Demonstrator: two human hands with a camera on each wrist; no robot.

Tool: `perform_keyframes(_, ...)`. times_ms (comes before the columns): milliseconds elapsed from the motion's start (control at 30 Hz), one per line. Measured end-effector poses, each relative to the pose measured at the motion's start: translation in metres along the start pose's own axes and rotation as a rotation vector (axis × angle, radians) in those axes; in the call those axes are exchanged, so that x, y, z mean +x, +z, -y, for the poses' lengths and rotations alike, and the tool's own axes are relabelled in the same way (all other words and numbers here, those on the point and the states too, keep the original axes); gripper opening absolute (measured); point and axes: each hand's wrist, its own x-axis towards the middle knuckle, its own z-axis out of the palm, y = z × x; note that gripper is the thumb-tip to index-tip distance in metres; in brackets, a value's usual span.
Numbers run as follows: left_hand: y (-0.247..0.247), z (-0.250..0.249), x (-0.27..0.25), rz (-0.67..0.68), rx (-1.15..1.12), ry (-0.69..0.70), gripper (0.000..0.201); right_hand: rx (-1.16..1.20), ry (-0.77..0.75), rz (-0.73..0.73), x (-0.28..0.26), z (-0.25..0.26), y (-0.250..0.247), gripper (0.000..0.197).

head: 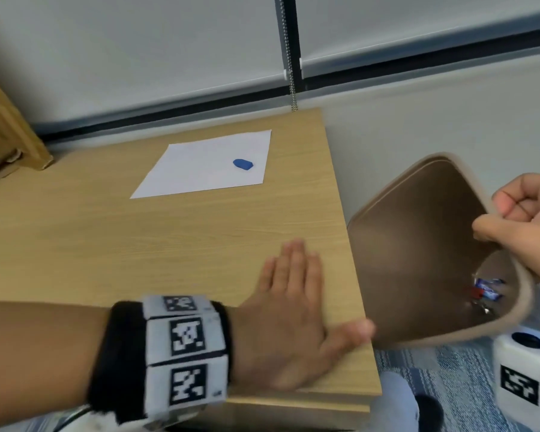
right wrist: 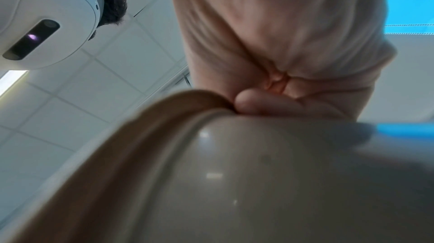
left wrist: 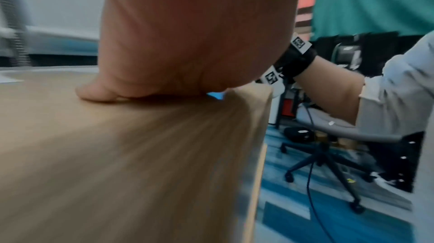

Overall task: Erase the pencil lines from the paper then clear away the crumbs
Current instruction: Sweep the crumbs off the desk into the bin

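A white sheet of paper (head: 206, 163) lies at the back of the wooden desk (head: 138, 238), with a blue eraser (head: 243, 164) on its right half. No pencil lines or crumbs are clear at this size. My left hand (head: 296, 313) lies flat on the desk near its right edge, fingers straight, thumb reaching over the edge. My right hand (head: 518, 219) grips the rim of a brown bin (head: 418, 254), tilted with its mouth against the desk's right edge. In the right wrist view, my fingers (right wrist: 258, 104) pinch the bin's rim (right wrist: 187, 106).
Wrappers (head: 488, 289) lie in the bottom of the bin. A cardboard box (head: 7, 135) stands at the desk's back left. A blind chain (head: 292, 73) hangs behind the desk. An office chair (left wrist: 328, 158) stands on the blue carpet to the right.
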Motion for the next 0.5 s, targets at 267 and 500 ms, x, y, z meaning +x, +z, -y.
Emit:
perform_keyframes(267,-0.041,-0.046,0.031,-0.082,-0.197,0.293,0.099,-0.039,-0.009,0.056,-0.013,0.006,-0.002,0.028)
perform_keyframes(500,-0.046,0.096,0.040,-0.105,-0.119,-0.279,0.115,-0.011,0.035,0.027,-0.007,-0.010,-0.003,0.026)
